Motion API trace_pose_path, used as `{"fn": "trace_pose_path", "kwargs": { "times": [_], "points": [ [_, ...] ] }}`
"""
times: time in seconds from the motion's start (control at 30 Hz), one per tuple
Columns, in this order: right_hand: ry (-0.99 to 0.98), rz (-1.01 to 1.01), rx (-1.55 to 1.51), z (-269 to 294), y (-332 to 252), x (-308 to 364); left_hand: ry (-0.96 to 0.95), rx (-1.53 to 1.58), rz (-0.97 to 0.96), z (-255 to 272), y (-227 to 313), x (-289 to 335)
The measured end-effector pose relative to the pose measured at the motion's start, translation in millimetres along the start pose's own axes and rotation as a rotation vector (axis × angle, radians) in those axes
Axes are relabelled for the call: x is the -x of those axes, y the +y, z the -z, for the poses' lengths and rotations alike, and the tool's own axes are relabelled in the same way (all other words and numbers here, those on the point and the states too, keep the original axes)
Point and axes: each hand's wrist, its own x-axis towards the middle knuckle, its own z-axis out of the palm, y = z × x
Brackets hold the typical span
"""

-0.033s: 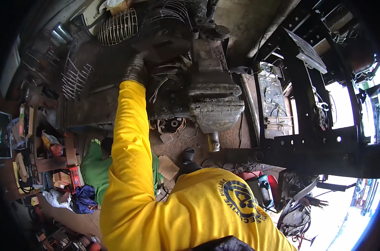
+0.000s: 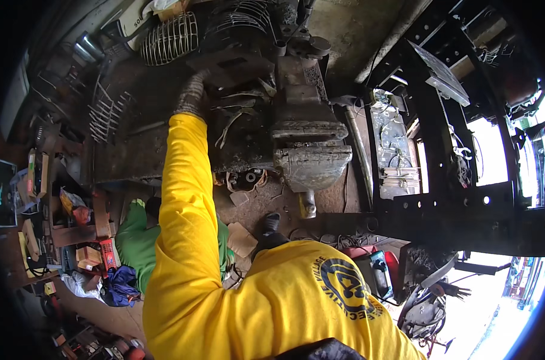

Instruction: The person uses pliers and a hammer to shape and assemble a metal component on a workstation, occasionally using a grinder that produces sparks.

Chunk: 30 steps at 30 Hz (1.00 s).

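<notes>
My left hand (image 2: 192, 93), in a dark grey knit glove, reaches over the workbench (image 2: 125, 159) at the end of a yellow sleeve. Its fingers are closed at the left edge of a dark flat metal plate (image 2: 257, 65) with a rectangular opening; the fingertips are partly lost in shadow. Just right of the plate stands a large worn bench vise (image 2: 302, 126), jaws toward me. Thin curved metal strips (image 2: 233, 123) lie between the hand and the vise. My right hand is out of view.
Wire cages (image 2: 170, 41) and a rack of metal rods (image 2: 109, 117) lie on the bench. A person in green (image 2: 137, 243) is low beside my left arm. Black steel framework (image 2: 458, 207) fills the right side. Cluttered shelves (image 2: 74, 234) stand left.
The dark plate, blurred before, now shows sharply and has shifted slightly up and left. My left hand has moved a little the same way.
</notes>
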Motion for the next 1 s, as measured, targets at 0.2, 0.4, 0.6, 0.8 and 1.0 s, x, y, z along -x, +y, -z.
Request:
{"fn": "trace_pose_path", "kwargs": {
  "times": [0.2,0.4,0.6,0.8,1.0],
  "points": [
    [0.006,-0.008,0.010,-5,-4,-3,0.026,-0.006,0.022,18,43,-19],
    [0.003,-0.005,0.011,-8,-5,-6,0.118,-0.152,0.028,32,74,8],
    [0.003,-0.001,0.007,-10,-6,-6,0.116,-0.178,-0.047,79,100,12],
    [0.004,0.000,0.011,-12,-7,-5,0.383,-0.394,-0.120,115,119,7],
    [0.011,0.001,0.020,-14,-8,-5,0.641,-1.685,-0.760,45,105,66]
  ]
}}
